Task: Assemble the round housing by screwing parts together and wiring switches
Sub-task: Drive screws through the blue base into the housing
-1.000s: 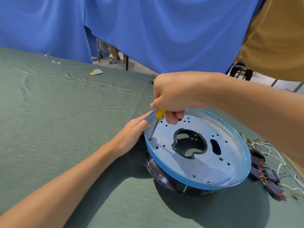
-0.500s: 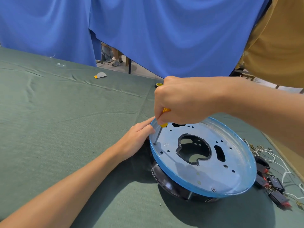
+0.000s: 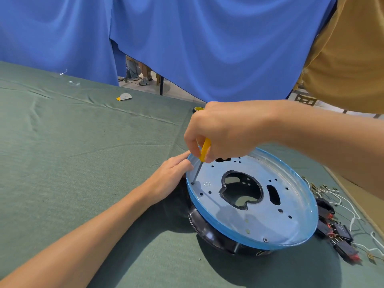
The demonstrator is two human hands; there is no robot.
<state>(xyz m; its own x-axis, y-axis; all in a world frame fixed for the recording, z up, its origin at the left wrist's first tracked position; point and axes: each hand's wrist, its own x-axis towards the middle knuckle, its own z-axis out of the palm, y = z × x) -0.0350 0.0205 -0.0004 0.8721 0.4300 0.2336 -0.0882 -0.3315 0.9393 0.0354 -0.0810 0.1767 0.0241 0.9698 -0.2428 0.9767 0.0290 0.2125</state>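
The round housing (image 3: 270,223) lies on the green tablecloth: a blue-rimmed metal plate with many holes on a black plastic base (image 3: 209,231). My right hand (image 3: 224,132) grips a yellow-handled screwdriver (image 3: 204,150), whose tip stands on a screw (image 3: 193,183) at the plate's left edge. My left hand (image 3: 170,179) rests with straight fingers against the housing's left rim. A second screw (image 3: 265,239) sits near the front rim. Black switches with red parts and white wires (image 3: 336,231) lie to the right of the housing.
A small grey and yellow piece (image 3: 124,97) lies far back on the cloth. A roll of tape (image 3: 197,109) peeks out behind my right hand. Blue curtains hang behind the table, and a person in a mustard shirt (image 3: 349,59) stands at the right.
My right hand has turned on the screwdriver, showing more of the yellow handle. My view has shifted slightly; the left hand stays on the rim.
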